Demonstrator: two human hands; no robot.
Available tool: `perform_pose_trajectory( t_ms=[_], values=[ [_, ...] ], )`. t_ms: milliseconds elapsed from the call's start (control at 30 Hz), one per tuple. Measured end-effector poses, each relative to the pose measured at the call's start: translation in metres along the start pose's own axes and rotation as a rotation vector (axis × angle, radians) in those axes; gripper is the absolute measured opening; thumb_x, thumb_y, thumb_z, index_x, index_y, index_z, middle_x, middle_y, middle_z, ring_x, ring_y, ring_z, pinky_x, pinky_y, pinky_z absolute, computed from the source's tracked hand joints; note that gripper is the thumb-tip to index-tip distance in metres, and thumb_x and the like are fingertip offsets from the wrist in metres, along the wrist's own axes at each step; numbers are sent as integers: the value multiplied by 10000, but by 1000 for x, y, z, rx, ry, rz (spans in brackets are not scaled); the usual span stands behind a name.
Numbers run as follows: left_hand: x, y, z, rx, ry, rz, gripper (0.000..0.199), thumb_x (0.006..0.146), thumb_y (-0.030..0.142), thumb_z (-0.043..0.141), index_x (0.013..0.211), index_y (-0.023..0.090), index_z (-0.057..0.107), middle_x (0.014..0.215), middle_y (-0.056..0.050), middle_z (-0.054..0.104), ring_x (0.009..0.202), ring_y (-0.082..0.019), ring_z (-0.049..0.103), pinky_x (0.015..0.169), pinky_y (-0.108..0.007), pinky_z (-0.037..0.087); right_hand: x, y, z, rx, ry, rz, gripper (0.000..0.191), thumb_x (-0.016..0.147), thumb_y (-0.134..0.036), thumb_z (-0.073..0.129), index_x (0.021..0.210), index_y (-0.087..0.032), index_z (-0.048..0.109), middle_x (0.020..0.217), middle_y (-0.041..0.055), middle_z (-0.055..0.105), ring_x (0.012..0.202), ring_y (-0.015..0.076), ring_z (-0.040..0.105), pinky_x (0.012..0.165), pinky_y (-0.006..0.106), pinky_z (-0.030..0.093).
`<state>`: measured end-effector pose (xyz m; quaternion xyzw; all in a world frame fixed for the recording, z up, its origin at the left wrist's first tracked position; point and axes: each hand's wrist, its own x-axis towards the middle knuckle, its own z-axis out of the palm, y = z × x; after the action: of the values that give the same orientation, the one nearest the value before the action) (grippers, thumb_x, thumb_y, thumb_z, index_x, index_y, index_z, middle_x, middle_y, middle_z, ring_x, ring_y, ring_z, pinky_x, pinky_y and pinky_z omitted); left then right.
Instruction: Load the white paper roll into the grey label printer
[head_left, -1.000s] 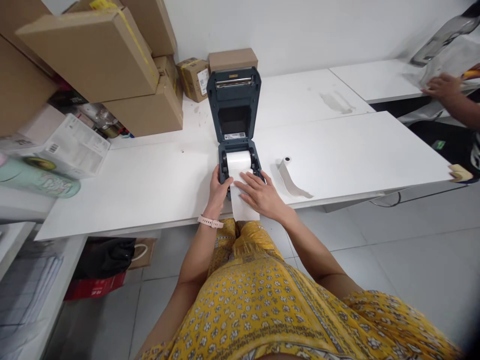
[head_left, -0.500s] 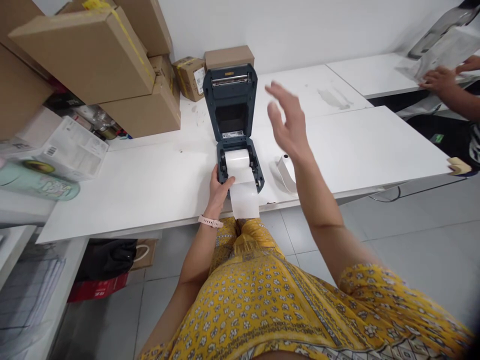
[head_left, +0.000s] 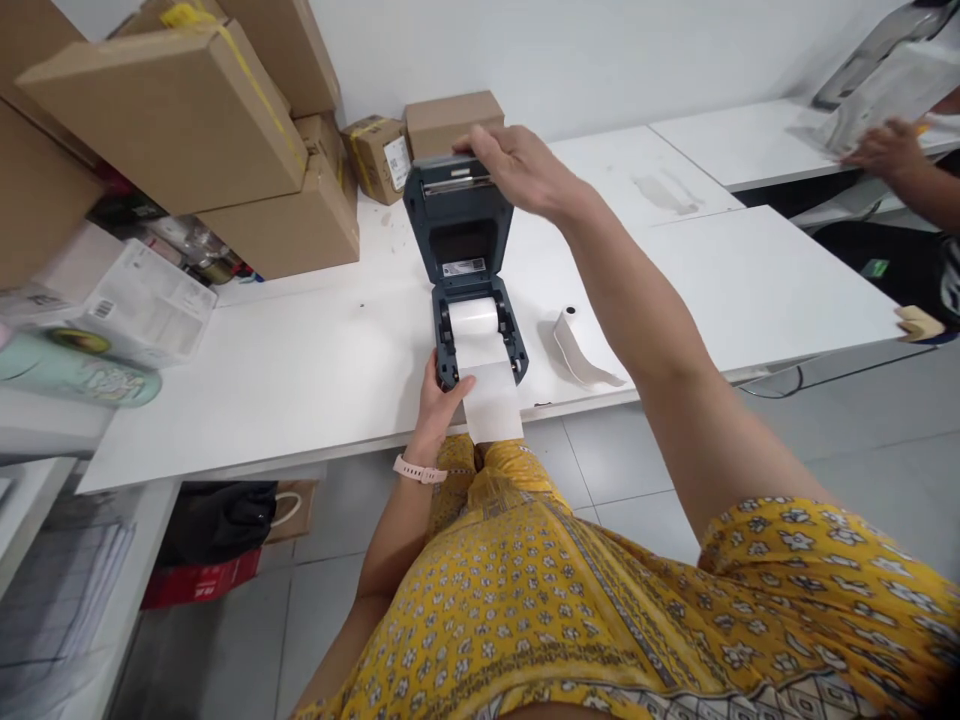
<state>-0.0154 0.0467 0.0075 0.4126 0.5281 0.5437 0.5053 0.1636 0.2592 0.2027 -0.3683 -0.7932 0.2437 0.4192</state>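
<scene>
A dark blue label printer stands on the white table with its lid raised. Inside lies a white label roll, and its label strip runs out over the front and hangs past the table edge. My left hand grips the printer's front left corner, its thumb on the strip's edge. At the top of the lid, my right hand is closed around the upper edge; some of its fingers are hidden behind. A small roll of white paper with a loose tail lies right of the printer.
Stacked cardboard boxes fill the left back, with smaller boxes behind the printer. A white package and a mint green bottle are at far left. At the right, another person's hand touches a plastic bag.
My right hand has moved left from the air onto the top of the lid and taken hold of it. The lid tilts slightly forward now. My left hand stays at the printer's front.
</scene>
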Motion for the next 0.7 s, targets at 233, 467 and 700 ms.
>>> perform_pose_trajectory(
  t_ms=[233,467,700],
  values=[
    [-3,-14,-3,-34,-78,27,1195,692,568,892,1642,288,223,1709,-150,345,1551,-340,393,1272,-490,356,-138,-1,41,-405,90,-302,608,1102,-535,151,1517,-286,518,1615,47,505,1517,249,434,1255,500,377],
    [-4,-16,-1,-102,-80,50,1298,620,535,945,1649,331,181,1708,-144,335,1560,-307,383,1285,-447,329,-223,30,82,-465,55,-311,535,1088,-498,299,1575,-346,460,1632,33,499,1563,268,390,1287,560,338],
    [-7,-11,0,-100,-80,73,1249,615,542,946,1628,301,256,1703,-157,339,1574,-306,355,1287,-439,317,-243,36,96,-424,33,-218,514,1051,-516,385,1496,-337,570,1560,50,583,1524,314,448,1288,617,324]
  ],
)
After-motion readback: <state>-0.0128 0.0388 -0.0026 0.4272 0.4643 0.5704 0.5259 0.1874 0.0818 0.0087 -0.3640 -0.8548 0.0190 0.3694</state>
